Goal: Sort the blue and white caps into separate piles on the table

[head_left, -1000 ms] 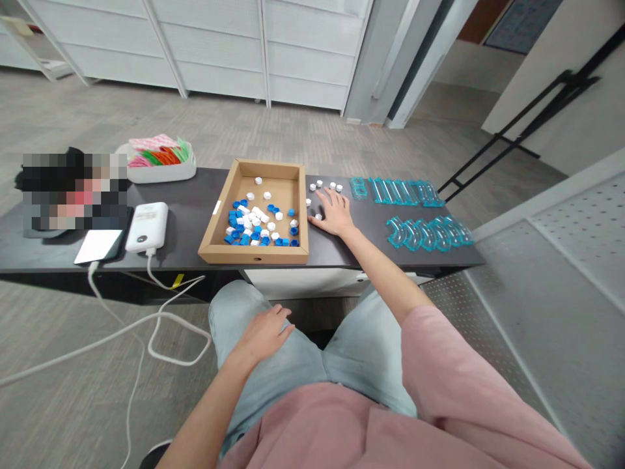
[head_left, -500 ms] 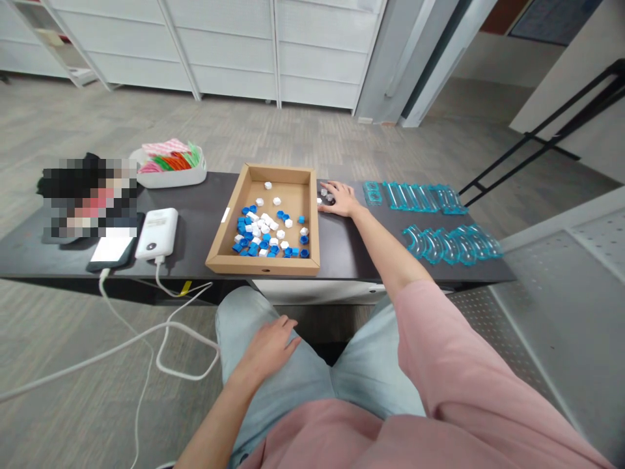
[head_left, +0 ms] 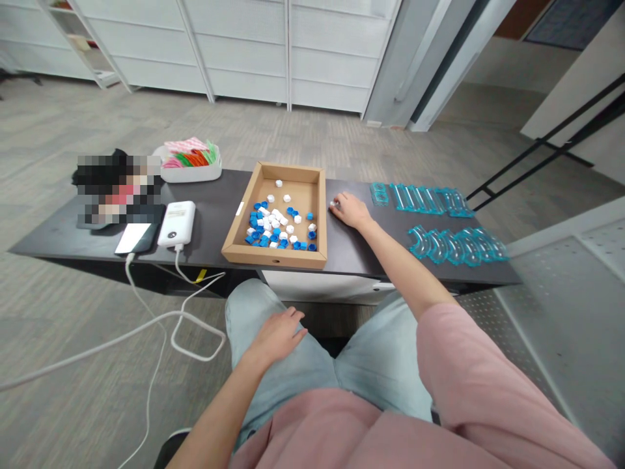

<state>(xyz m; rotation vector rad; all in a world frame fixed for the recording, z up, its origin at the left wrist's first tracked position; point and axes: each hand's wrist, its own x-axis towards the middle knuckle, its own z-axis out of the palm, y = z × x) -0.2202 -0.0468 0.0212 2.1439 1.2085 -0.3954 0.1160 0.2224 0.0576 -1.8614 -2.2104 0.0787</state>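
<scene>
My right hand [head_left: 349, 210] rests on the dark tabletop just right of the cardboard box [head_left: 323, 215]. Its fingers are curled in around small white hexagonal pieces [head_left: 334, 204], which mostly disappear beneath them. Inside the box lie many loose blue hexagonal pieces [head_left: 312, 246] and white hexagonal pieces [head_left: 286, 198], gathered mainly toward its near side. My left hand [head_left: 280, 335] lies on my thigh, fingers stretched out, holding nothing.
Clear teal plastic track pieces lie in two rows, straight ones [head_left: 420, 199] behind curved ones [head_left: 456, 245]. At left are a white power bank [head_left: 176, 223], a phone [head_left: 139, 236], a white basket [head_left: 195, 172] of colourful strips, and cables [head_left: 161, 319].
My right hand's spread fingers have drawn together around the small white pieces, and it sits slightly farther from the box. My left hand stays on my thigh; the view has shifted slightly.
</scene>
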